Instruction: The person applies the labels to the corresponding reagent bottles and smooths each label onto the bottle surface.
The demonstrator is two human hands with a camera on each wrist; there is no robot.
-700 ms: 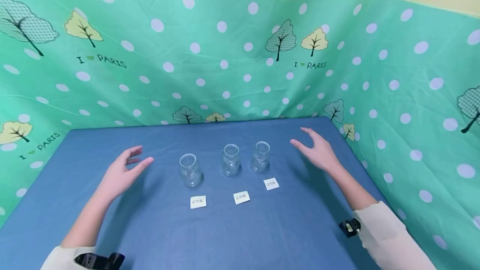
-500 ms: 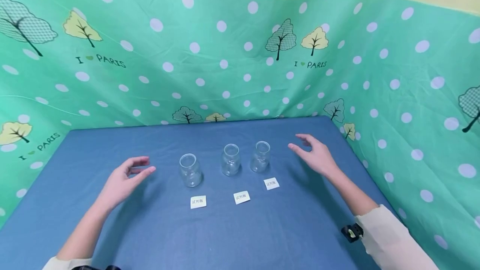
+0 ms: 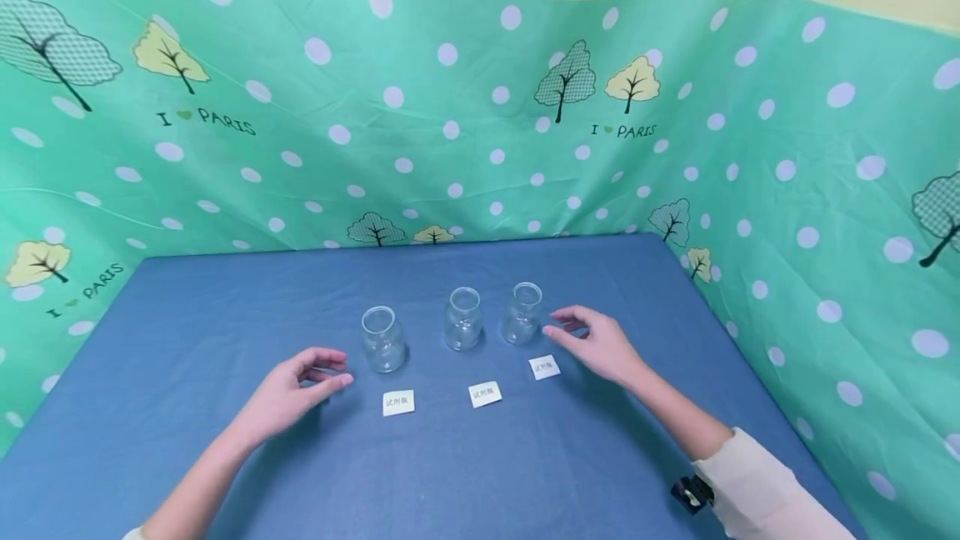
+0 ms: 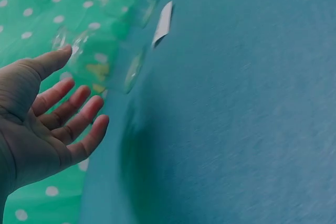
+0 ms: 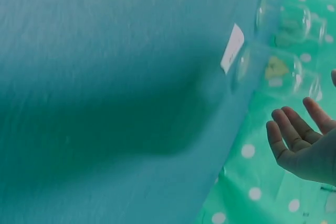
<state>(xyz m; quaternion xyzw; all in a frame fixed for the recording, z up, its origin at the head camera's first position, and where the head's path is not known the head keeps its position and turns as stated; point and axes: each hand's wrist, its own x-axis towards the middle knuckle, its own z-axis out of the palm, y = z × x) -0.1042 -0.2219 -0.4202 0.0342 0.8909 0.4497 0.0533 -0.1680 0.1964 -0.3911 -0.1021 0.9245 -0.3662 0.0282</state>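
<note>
Three clear glass jars without lids stand upright on the blue table: a left jar, a middle jar and a right jar. My left hand hovers to the left of the left jar, fingers loosely bent and holding nothing. Just right of the right jar is my right hand, its fingertips close to the glass and nothing in its grasp. In the right wrist view, the relaxed fingers of the right hand are spread below the nearest jar.
In front of the jars lie three small white paper labels with handwriting: a left label, a middle label and a right label. A green dotted curtain hangs behind and to the right of the table.
Both hands have moved inward and toward the front of the table, the left toward the left jar and the right toward the right jar. Jars and labels stay in place.
</note>
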